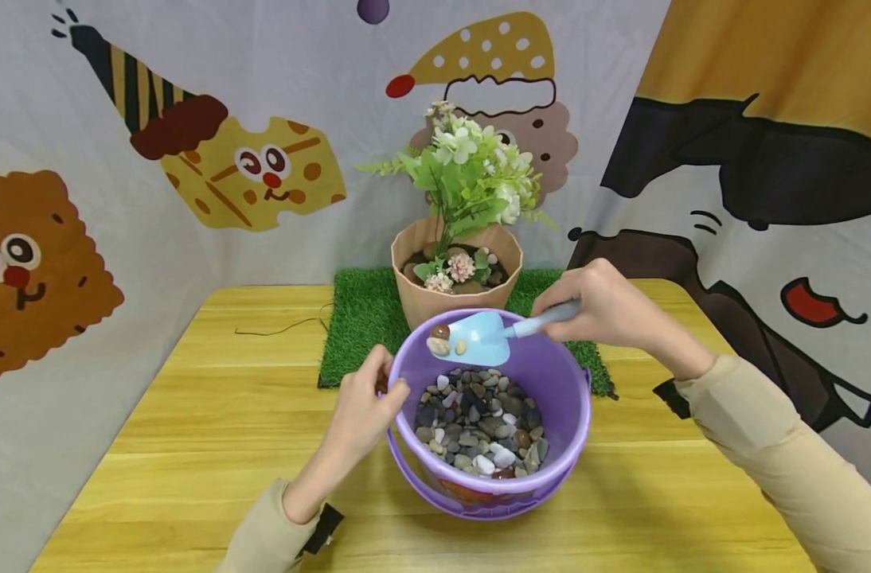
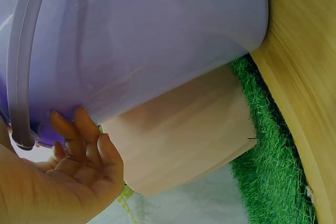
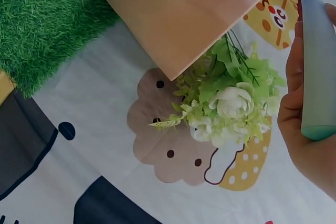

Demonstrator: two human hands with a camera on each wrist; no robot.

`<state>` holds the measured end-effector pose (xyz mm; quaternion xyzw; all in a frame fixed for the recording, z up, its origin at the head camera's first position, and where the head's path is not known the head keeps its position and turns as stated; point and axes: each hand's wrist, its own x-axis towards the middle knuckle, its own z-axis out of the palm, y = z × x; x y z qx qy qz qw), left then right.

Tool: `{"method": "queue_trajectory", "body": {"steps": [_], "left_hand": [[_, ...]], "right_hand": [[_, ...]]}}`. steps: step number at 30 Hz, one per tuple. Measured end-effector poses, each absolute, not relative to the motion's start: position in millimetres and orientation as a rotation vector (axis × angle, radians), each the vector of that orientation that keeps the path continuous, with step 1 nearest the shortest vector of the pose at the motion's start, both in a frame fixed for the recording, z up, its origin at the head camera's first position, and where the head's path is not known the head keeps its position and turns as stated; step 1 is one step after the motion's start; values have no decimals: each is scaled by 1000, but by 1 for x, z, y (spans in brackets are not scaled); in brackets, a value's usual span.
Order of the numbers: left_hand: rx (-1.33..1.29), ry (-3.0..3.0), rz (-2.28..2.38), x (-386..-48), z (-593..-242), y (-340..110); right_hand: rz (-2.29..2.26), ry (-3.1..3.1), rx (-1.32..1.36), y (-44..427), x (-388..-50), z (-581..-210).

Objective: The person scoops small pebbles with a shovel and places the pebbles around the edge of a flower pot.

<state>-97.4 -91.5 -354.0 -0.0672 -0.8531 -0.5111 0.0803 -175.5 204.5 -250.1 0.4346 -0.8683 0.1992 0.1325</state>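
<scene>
A purple bucket (image 1: 560, 398) holds a bed of mixed pebbles (image 1: 478, 422), grey, dark, white and brown. My left hand (image 1: 364, 398) grips its rim on the left side, and in the left wrist view the curled fingers (image 2: 86, 145) meet the bucket's outer wall (image 2: 157, 35). Over the bucket's far part, my right hand (image 1: 600, 306) holds a light blue toy shovel (image 1: 478, 338) by its handle. A brown stone (image 1: 441, 332) and a few pale ones lie toward the tip of the scoop. Up close in the right wrist view, the handle (image 3: 317, 61) lies within the right hand (image 3: 299, 114).
Directly behind the bucket stands a peach flowerpot (image 1: 424, 298) with white flowers (image 1: 471, 151) and stones inside. It rests on a green turf mat (image 1: 357, 334) on the wooden table (image 1: 213, 430). A thin dark cord (image 1: 278, 329) lies to the left. Printed cloth hangs behind.
</scene>
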Motion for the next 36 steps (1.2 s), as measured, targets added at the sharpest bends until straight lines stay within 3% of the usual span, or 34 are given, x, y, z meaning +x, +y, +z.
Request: {"method": "queue_trajectory", "body": {"steps": [14,36], "left_hand": [[-211,-2557,-1557,-97,-355,-91],[-198,-2563,-1526,-97,-354,-91]], "right_hand": [[513,-2791,846,187,-192,-224],[410,-2920,561,129,-236,-211]]}}
